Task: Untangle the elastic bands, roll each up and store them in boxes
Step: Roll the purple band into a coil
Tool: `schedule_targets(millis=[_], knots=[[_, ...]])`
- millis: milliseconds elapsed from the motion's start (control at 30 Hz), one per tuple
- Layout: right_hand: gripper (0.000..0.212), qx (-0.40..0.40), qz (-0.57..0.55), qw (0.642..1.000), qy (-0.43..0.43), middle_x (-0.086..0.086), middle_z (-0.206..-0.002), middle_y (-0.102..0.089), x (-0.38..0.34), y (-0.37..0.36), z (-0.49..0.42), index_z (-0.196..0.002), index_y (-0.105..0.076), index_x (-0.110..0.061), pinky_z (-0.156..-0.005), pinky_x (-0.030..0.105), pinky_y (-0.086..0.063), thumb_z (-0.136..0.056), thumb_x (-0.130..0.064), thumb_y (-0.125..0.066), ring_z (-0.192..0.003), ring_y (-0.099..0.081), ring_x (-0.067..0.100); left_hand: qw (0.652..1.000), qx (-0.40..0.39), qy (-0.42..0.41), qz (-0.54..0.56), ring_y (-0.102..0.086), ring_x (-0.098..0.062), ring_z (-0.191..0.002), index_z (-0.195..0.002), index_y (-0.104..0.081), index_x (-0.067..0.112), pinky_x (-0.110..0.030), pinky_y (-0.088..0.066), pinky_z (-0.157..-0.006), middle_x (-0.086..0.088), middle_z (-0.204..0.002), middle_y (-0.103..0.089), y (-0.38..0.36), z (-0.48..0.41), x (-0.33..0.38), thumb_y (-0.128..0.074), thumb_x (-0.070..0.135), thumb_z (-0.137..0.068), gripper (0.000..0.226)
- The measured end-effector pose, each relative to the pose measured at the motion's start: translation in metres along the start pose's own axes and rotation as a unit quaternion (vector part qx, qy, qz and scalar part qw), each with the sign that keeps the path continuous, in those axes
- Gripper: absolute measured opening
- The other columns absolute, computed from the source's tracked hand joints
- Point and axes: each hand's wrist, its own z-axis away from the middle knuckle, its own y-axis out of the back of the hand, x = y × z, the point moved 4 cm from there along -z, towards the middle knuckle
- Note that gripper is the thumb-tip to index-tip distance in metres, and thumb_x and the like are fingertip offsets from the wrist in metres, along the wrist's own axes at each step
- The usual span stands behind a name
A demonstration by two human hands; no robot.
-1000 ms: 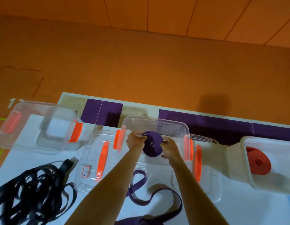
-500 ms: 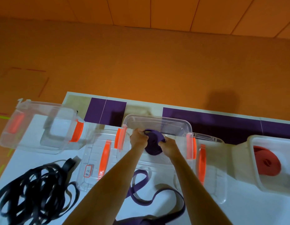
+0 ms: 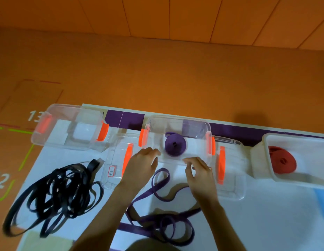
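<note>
A rolled purple band point(image 3: 175, 144) lies inside the middle clear box point(image 3: 193, 124) with orange latches. My left hand point(image 3: 142, 164) hovers just in front of that box, fingers relaxed and holding nothing. My right hand point(image 3: 198, 172) is beside it, fingers loosely bent and empty. A loose purple band point(image 3: 162, 180) snakes over the table under my arms toward the near edge. A tangle of black bands point(image 3: 56, 194) lies at the left. A rolled red band point(image 3: 281, 161) sits in the white box point(image 3: 262, 156) at the right.
An empty clear box point(image 3: 67, 113) with orange latches stands at the back left. Two clear lids point(image 3: 114, 160) point(image 3: 231, 178) with orange handles lie on either side of the middle box. The white table point(image 3: 257, 214) has a purple strip along its far edge; the floor is orange.
Both hands let go of the rolled purple band, which now rests in the middle box. They have pulled back toward me and hang empty in front of it.
</note>
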Motion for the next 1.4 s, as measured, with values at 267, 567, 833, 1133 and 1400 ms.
schedule_targets(millis=[267,567,833,1133,1400], knots=[[0.022,-0.160,0.090,0.981,-0.054,0.002,-0.113,-0.071,0.022,-0.089,0.081,-0.117,-0.071,-0.016,-0.091,0.031,-0.052,-0.106,-0.020,-0.053,-0.107,-0.066,0.021,0.996,-0.055,0.023,-0.062,-0.067,-0.017,-0.111,-0.128,-0.066,0.026,-0.031,-0.056,-0.092,0.004,-0.124,-0.069,-0.039,0.120,-0.052,-0.049,0.023,-0.107,0.027],[0.081,-0.018,-0.040,0.942,-0.331,0.014,-0.150,-0.045,0.006,-0.152,0.047,-0.150,-0.038,-0.015,-0.103,0.054,-0.047,-0.091,-0.060,-0.070,-0.135,-0.049,0.041,0.997,-0.048,0.059,-0.026,-0.074,-0.015,-0.099,-0.115,-0.075,0.021,-0.028,-0.058,-0.088,0.003,-0.112,-0.077,-0.042,0.207,-0.097,-0.067,0.025,-0.101,0.017],[0.053,0.004,0.018,0.936,-0.351,0.014,-0.124,-0.068,0.001,-0.157,0.041,-0.135,-0.054,-0.013,-0.093,0.053,-0.057,-0.093,-0.042,-0.068,-0.112,-0.065,0.040,0.994,-0.051,0.058,-0.075,-0.068,-0.017,-0.108,-0.126,-0.067,0.023,-0.030,-0.057,-0.089,0.002,-0.120,-0.071,-0.039,0.227,-0.124,-0.051,0.018,-0.106,0.026],[0.009,0.063,-0.031,0.980,-0.187,-0.014,-0.076,-0.071,-0.045,-0.100,0.090,-0.085,-0.065,-0.020,-0.045,0.013,-0.037,-0.094,-0.021,-0.068,-0.054,-0.061,0.003,0.990,-0.015,0.025,0.138,-0.060,-0.014,-0.119,-0.141,-0.056,0.028,-0.025,-0.053,-0.097,0.005,-0.134,-0.064,-0.025,0.194,-0.089,-0.057,0.022,-0.106,0.036],[0.027,0.037,-0.142,0.989,-0.033,-0.024,-0.090,-0.076,-0.094,-0.049,0.138,-0.104,-0.069,-0.026,-0.075,0.009,-0.052,-0.091,-0.004,-0.079,-0.085,-0.074,-0.001,0.952,-0.037,-0.069,0.295,-0.056,0.007,-0.118,-0.145,-0.051,0.039,-0.010,-0.045,-0.100,0.023,-0.137,-0.060,-0.018,0.151,-0.026,-0.066,0.042,-0.103,0.044]])
